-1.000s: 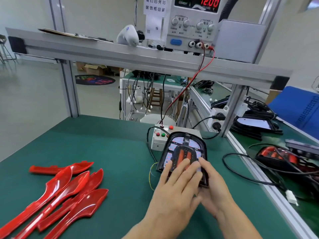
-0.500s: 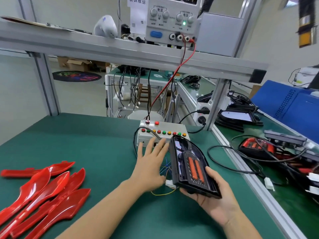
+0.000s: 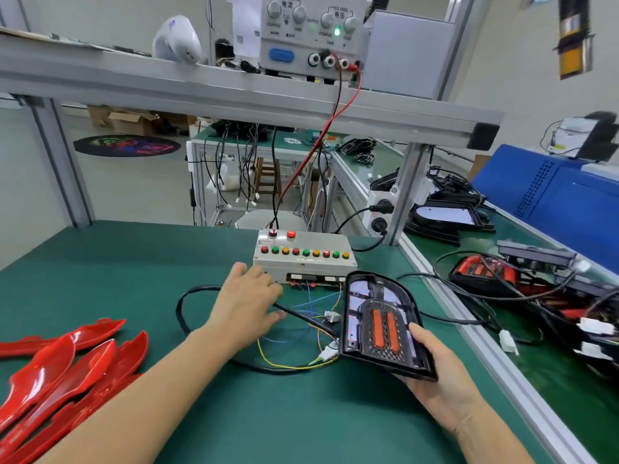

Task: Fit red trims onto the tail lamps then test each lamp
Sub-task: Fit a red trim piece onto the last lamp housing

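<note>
1. The right hand (image 3: 442,373) cradles the tail lamp (image 3: 385,326) from beneath, thumb curled over its near right edge and fingers hidden under the housing. The lamp is tilted up off the mat with its lens toward the camera, probably so its lights can be watched during the test.
2. The left hand (image 3: 249,303) reaches forward with fingers loosely spread and nothing in its grasp. Its fingertips lie at the near left corner of the test box (image 3: 303,262), likely heading for the wiring or the sockets along the box's front.
3. Between the two hands lies a tangle of thin coloured wires (image 3: 311,329) with small white plugs; whether one is seated in the lamp I cannot tell.
4. Just beyond the left fingertips the box shows nine buttons in one row, with two more above.
5. Well to the left of the left forearm lie the red trims (image 3: 67,370) (at least five, overlapping, so the count is uncertain). None is on the held lamp.
</note>
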